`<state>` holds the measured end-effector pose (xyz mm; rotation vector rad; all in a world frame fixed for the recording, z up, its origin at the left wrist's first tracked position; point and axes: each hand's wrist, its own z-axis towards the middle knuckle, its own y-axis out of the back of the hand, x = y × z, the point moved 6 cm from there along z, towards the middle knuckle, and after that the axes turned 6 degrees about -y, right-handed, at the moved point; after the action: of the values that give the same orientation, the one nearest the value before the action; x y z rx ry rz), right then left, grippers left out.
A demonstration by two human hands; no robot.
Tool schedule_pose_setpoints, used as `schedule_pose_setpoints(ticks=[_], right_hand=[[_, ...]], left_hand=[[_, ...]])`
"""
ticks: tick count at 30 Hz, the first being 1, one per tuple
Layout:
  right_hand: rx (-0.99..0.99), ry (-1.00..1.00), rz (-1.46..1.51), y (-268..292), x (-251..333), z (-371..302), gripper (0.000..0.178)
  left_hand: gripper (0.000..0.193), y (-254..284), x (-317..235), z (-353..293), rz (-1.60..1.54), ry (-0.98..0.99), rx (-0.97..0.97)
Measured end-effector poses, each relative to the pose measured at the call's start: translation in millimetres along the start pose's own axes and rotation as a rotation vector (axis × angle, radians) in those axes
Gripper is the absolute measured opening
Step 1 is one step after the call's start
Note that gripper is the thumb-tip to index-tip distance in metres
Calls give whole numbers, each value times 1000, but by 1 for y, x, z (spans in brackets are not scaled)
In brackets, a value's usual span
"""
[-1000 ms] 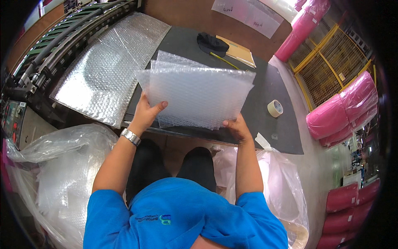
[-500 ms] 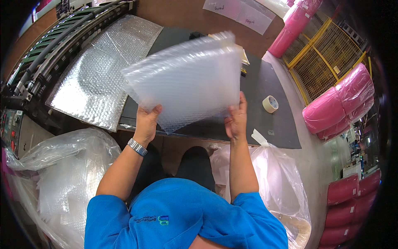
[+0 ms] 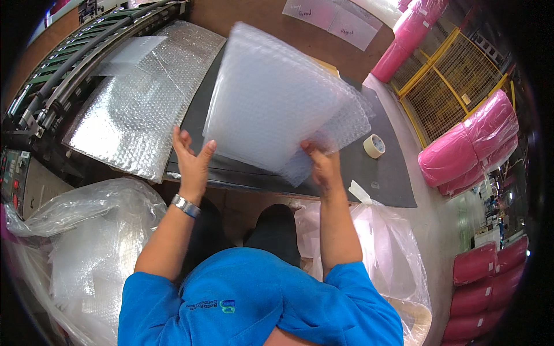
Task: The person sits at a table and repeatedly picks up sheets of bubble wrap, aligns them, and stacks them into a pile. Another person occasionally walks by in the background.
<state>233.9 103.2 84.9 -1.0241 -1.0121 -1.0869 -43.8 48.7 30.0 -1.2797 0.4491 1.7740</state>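
Fingers (image 3: 177, 140) splay upward (left hand (image 3: 193, 165)).

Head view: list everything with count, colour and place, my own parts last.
Table: one, dark grey, centre
Bubble-wrap sheets: several, clear, above table
Bubble mat: one, silver, table's left
Roller machine: one, dark and green, upper left
Loose sheet: one, clear, upper left
Tape roll: one, cream, table's right
Flat item: one, tan, behind sheets
Paper signage: count unclear, white, top
Plastic bags: two, clear, lower left and right
Wrapped rolls: several, pink, right
Mesh fence: one, yellow, upper right
Watch: one, silver, left wrist
Shirt: one, blue, bottom
Legs: two, dark trousers, lower middle
Left hand: one, bare, open beside sheets
Right hand: one, bare, gripping sheets' lower edge
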Motion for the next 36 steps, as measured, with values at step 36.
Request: schedule_pose_setpoints(ticks=[36], right_hand=[[-252,-386,531,65,-52,7,33]], left_hand=[[38,-23,26,14,-61,348,399]])
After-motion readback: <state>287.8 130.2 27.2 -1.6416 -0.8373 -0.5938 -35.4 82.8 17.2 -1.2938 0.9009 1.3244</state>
